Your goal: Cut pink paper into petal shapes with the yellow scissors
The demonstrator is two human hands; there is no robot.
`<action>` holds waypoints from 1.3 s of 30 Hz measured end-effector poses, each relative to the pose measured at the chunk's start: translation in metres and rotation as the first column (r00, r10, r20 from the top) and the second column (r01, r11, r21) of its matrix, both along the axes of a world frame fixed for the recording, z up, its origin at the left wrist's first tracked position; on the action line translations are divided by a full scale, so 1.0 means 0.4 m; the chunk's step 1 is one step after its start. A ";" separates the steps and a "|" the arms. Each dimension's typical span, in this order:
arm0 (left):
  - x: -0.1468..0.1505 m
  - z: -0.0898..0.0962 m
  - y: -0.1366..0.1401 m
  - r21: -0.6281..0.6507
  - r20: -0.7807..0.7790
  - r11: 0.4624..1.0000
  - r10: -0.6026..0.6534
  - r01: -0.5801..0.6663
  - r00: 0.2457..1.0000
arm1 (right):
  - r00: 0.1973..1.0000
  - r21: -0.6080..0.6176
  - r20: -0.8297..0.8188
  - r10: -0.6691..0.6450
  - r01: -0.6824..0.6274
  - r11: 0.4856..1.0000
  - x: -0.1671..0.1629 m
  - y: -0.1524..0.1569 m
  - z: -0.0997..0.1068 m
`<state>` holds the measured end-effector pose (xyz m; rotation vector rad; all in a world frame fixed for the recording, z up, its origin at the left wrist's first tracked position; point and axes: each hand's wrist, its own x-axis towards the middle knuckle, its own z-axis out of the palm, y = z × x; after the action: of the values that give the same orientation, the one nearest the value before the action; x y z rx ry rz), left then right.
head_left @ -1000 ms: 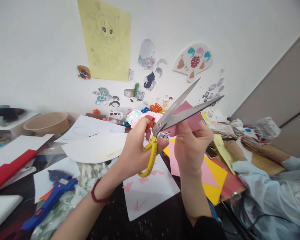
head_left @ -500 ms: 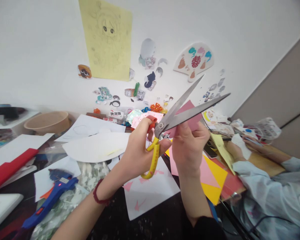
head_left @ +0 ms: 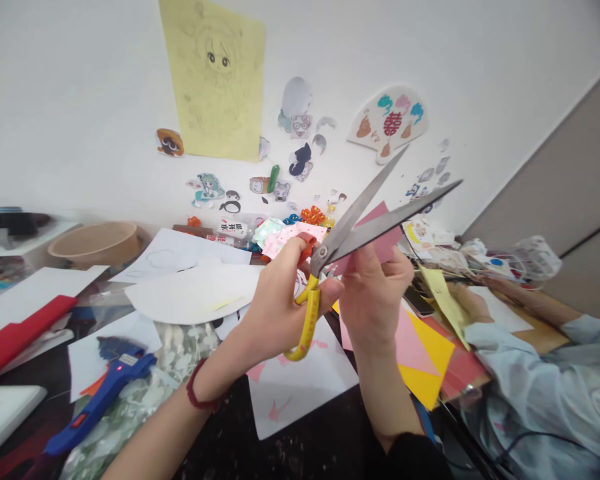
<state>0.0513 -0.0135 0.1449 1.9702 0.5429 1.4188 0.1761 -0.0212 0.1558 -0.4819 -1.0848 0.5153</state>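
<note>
My left hand (head_left: 280, 303) is wrapped round the yellow handles of a pair of scissors (head_left: 307, 327), whose blades stand apart and point up to the right. In my right hand (head_left: 377, 293) a piece of pink paper (head_left: 387, 243) is pinched between thumb and fingers. The paper lies at the open blades, partly hidden behind the lower one. Under my hands a white sheet (head_left: 305, 393) carries small pink scraps.
A blue glue gun (head_left: 103, 393) lies at the left near a red strip (head_left: 25, 337). White cut paper (head_left: 195, 293) sits behind it. Pink and yellow sheets (head_left: 430, 357) lie at the right, beside another person's sleeve (head_left: 520, 360). The wall (head_left: 105, 80) bears drawings.
My right hand has shifted slightly left and down with the pink paper. The scissors have barely moved, their blades still apart. The other person's white paper now lies flatter.
</note>
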 end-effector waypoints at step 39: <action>-0.007 0.010 -0.018 -0.001 -0.052 0.997 0.072 -0.072 0.996 | 0.998 0.039 -0.069 0.010 -0.007 0.999 0.002 -0.011 0.001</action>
<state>0.0486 -0.0208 0.1491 2.0081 0.6450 1.4118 0.1768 -0.0254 0.1562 -0.4229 -1.0295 0.5140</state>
